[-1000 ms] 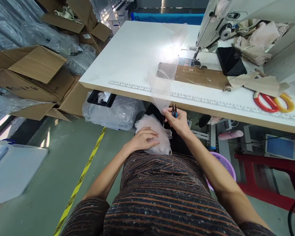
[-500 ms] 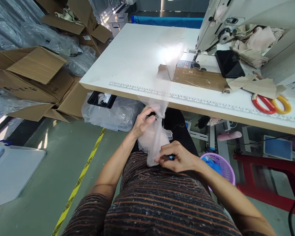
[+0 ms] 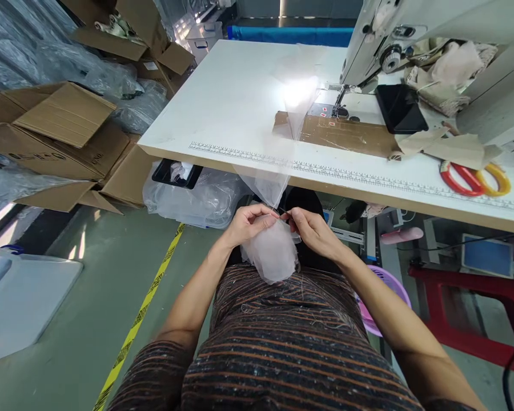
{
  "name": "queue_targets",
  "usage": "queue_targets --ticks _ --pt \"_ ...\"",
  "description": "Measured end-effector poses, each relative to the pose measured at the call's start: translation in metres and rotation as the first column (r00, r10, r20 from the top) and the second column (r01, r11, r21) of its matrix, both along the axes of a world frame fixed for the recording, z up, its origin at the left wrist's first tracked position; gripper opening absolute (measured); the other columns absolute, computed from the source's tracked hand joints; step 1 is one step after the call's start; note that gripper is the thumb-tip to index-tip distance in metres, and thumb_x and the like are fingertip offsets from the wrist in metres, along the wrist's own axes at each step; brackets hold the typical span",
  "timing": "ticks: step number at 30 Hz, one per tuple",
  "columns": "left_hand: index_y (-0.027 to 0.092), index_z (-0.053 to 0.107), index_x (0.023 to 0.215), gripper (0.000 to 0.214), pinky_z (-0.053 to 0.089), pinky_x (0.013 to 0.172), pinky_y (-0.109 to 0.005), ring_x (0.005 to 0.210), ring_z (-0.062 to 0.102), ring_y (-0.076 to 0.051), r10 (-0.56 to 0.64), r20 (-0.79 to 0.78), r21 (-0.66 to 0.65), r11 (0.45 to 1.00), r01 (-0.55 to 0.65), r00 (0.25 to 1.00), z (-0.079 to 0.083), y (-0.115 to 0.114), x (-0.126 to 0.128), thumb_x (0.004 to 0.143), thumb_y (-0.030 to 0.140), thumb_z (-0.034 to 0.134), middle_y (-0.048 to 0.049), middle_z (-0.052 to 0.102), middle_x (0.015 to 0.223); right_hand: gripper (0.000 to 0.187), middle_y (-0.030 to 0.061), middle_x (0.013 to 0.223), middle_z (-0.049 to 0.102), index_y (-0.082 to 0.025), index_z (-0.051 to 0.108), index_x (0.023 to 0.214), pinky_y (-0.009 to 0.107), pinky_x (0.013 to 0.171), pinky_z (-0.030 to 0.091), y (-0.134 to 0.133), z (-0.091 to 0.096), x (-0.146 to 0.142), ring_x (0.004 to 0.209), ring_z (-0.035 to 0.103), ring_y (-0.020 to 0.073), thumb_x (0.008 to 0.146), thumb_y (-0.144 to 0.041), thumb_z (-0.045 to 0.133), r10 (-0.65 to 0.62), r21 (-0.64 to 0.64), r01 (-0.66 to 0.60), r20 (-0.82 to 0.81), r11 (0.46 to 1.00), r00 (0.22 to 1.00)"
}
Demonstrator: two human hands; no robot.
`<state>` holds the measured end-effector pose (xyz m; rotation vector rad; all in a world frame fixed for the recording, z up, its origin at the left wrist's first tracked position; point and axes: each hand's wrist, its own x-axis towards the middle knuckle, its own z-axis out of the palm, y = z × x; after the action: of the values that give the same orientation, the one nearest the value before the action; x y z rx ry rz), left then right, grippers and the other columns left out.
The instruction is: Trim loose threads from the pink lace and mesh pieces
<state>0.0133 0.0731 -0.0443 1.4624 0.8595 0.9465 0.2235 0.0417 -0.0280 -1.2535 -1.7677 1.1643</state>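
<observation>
A sheer pale pink fabric (image 3: 274, 251) hangs from the white sewing table (image 3: 240, 97) down onto my lap. My left hand (image 3: 248, 222) pinches the fabric's edge just below the table's front. My right hand (image 3: 310, 231) is closed close beside it, fingertips almost touching the left, holding small thread snips whose tips point at the pinched spot. The fabric runs up across the table toward the sewing machine (image 3: 394, 34).
Red and yellow scissors (image 3: 473, 177), a black phone (image 3: 400, 108), a cardboard sheet (image 3: 351, 134) and beige cloth scraps lie on the table. Cardboard boxes (image 3: 60, 137) and plastic bags stand at the left. A purple basket (image 3: 379, 297) and red stool (image 3: 475, 308) are under the table.
My right hand rose from my lap to meet the left hand. The left hand came down slightly and now pinches the fabric edge beside the snips.
</observation>
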Motion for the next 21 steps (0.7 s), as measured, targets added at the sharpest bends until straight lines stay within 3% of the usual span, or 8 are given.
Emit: queue_targets --ticks 6,11,17,21 --pt "0.014 0.077 0.09 0.034 0.054 0.076 -0.026 0.086 0.072 -0.02 -0.038 -0.013 0.002 0.999 0.038 0.999 0.006 0.0 -0.003 0.086 0.047 0.073 -0.0085 0.078 0.087 0.062 -0.003 0.059 0.045 -0.02 0.05 0.068 0.027 0.056 0.03 0.017 0.002 -0.013 0.055 0.04 0.011 0.098 -0.07 0.031 0.063 0.045 -0.065 0.045 0.997 0.997" --pt "0.014 0.077 0.088 0.035 0.054 0.078 -0.027 0.086 0.071 -0.02 -0.034 -0.04 0.023 0.999 0.035 0.999 0.005 0.001 -0.004 0.086 0.048 0.072 -0.009 0.078 0.088 0.063 -0.0015 0.062 0.049 -0.019 0.057 0.074 0.027 0.057 0.029 0.023 0.0 -0.019 0.057 0.04 0.012 0.096 -0.073 0.034 0.035 0.085 -0.041 0.072 0.996 0.997" --pt "0.013 0.076 0.091 0.037 0.052 0.07 -0.024 0.079 0.068 -0.017 -0.053 -0.054 -0.006 0.999 0.053 0.997 0.009 -0.001 -0.005 0.087 0.049 0.071 -0.0089 0.076 0.086 0.063 -0.002 0.062 0.049 -0.017 0.063 0.086 0.027 0.057 0.03 0.016 -0.005 -0.012 0.055 0.041 0.0124 0.099 -0.068 0.03 0.052 0.048 -0.056 0.085 0.997 0.995" --pt "0.012 0.074 0.082 0.04 0.047 0.061 -0.021 0.07 0.062 -0.014 -0.06 -0.104 -0.018 0.998 0.059 0.993 0.009 0.0 -0.006 0.085 0.052 0.07 -0.0066 0.073 0.08 0.056 -0.0002 0.065 0.051 -0.02 0.057 0.078 0.027 0.057 0.029 0.014 -0.004 -0.013 0.057 0.043 0.013 0.101 -0.063 0.03 0.087 0.111 -0.105 0.163 0.988 0.983"
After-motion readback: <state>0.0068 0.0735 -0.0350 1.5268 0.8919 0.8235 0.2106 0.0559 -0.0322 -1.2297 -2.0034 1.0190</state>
